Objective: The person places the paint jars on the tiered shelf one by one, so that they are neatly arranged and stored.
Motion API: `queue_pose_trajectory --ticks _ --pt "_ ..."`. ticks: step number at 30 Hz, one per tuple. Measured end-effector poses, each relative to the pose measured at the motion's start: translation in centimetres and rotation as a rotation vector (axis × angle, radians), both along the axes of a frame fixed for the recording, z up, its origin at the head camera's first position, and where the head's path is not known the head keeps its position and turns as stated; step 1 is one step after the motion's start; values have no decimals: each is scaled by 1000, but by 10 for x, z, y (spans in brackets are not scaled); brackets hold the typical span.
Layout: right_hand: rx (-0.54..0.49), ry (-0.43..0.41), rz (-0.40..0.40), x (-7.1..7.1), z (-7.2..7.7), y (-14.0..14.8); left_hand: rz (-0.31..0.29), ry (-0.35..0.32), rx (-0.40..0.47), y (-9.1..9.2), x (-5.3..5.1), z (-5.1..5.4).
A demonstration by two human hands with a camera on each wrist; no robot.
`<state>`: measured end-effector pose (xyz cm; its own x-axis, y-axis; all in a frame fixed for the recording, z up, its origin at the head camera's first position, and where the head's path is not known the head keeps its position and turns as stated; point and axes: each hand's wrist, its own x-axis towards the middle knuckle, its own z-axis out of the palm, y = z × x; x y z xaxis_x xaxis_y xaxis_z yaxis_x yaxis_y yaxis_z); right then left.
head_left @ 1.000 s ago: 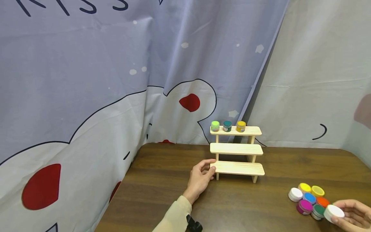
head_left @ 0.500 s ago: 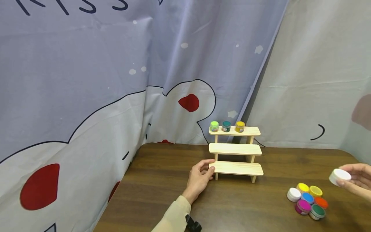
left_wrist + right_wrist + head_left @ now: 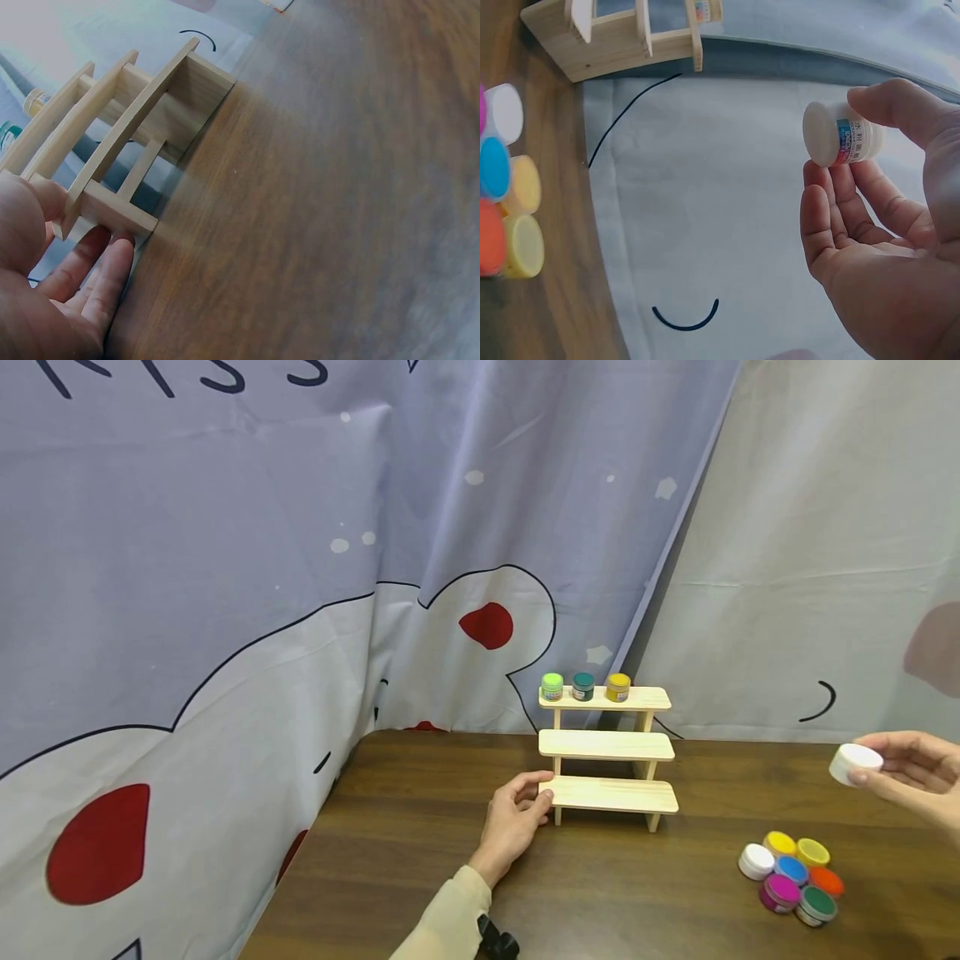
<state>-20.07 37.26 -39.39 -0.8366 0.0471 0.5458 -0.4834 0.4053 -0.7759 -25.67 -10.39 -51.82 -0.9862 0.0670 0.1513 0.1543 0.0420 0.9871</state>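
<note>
Wooden rack: three-tier rack [image 3: 606, 745] standing on the counter [image 3: 637, 893].
Left hand: hand [image 3: 513, 827] left of the rack, thumb and fingers gripping the left end of its lowest shelf.
Right hand: hand [image 3: 917, 770] well right of the rack, pinching the white jar between thumb and fingers.
White jar: jar [image 3: 851, 766] held off the counter, right of the rack; printed label on its side.
Top shelf: light green jar [image 3: 552, 687], dark green jar [image 3: 583, 687], yellow jar [image 3: 618, 688], lined up toward the rack's left.
Jar cluster: seven jars [image 3: 792, 870] bunched on the counter, front-right of the rack.
Curtain: printed curtain [image 3: 300, 485] behind the rack.
</note>
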Motion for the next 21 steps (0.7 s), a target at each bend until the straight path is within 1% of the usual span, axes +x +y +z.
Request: queue_pose_trajectory --ticks 2,4,9,13,17,21 --pt "-5 1 0 -3 5 -3 -3 -7 -5 -1 0 0" --pt "11 5 -14 -5 9 -7 -3 -10 -4 -1 0 0" --pt "76 -21 -78 -9 20 -16 0 6 4 -1 0 0" --pt "79 -70 -69 -14 30 -22 0 16 16 0 1 1" --pt "82 -140 -57 -18 39 -26 3 15 15 0 1 0" --pt "126 -185 -89 -24 49 -32 3 12 9 0 1 0"
